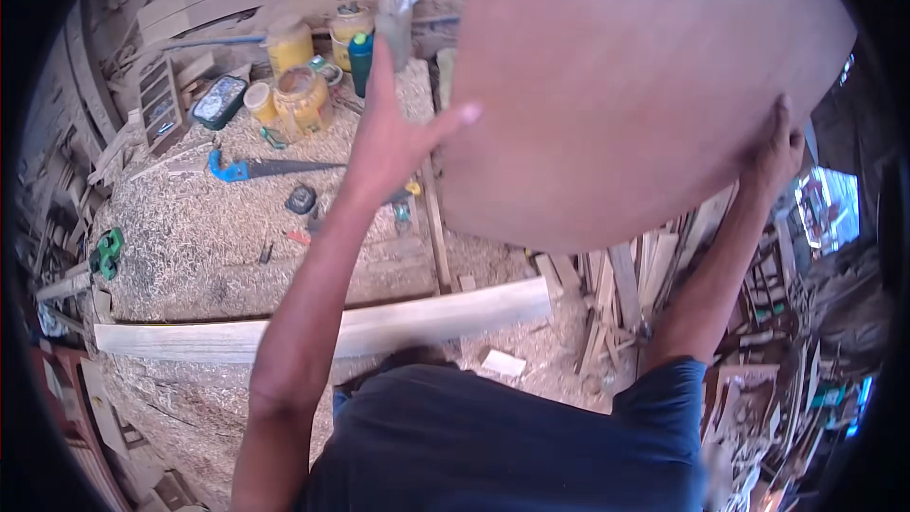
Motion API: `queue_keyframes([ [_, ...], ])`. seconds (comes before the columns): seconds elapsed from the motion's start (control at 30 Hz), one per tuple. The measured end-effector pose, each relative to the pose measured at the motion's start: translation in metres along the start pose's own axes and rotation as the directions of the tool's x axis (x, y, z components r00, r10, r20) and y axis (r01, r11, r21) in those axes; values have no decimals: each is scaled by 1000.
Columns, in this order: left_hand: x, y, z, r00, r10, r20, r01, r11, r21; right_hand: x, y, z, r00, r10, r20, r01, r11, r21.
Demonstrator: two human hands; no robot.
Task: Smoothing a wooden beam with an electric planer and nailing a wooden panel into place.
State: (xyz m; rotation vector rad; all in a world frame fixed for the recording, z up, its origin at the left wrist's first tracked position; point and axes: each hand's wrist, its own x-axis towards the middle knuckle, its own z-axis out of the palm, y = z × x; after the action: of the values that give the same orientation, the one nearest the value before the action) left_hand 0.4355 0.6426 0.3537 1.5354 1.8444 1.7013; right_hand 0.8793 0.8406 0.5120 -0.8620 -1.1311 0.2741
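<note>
A large reddish-brown sheet board (626, 76) fills the upper right, raised over the bench's right side. My right hand (777, 147) grips its lower right edge, fingers partly hidden against it. My left hand (398, 133) is open beside the board's left edge, thumb out toward it and fingers pointing up; whether it touches the board I cannot tell. Below, on the shavings-covered workbench (171, 237), lie a blue-handled hand saw (265, 168), a dark tape measure (300, 199) and a green tool (107, 251). A long pale plank (171, 339) lies across the near edge.
Yellow tubs (303, 104), a green bottle (360, 66) and a tray (218, 101) stand at the back left, near a slatted wooden piece (161, 104). Loose offcuts (607, 303) crowd the right below the board, with more piled timber and clutter (749, 389) beyond.
</note>
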Motion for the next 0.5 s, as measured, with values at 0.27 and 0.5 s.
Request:
queue_keyframes([
  [0.27, -4, 109, 37, 986, 44, -162, -34, 998, 59, -174, 54, -75, 989, 69, 129, -64, 997, -45],
  [0.5, 5, 80, 8, 995, -42, -90, 12, 949, -315, -195, 68, -117, 968, 150, 202, -173, 980, 100],
])
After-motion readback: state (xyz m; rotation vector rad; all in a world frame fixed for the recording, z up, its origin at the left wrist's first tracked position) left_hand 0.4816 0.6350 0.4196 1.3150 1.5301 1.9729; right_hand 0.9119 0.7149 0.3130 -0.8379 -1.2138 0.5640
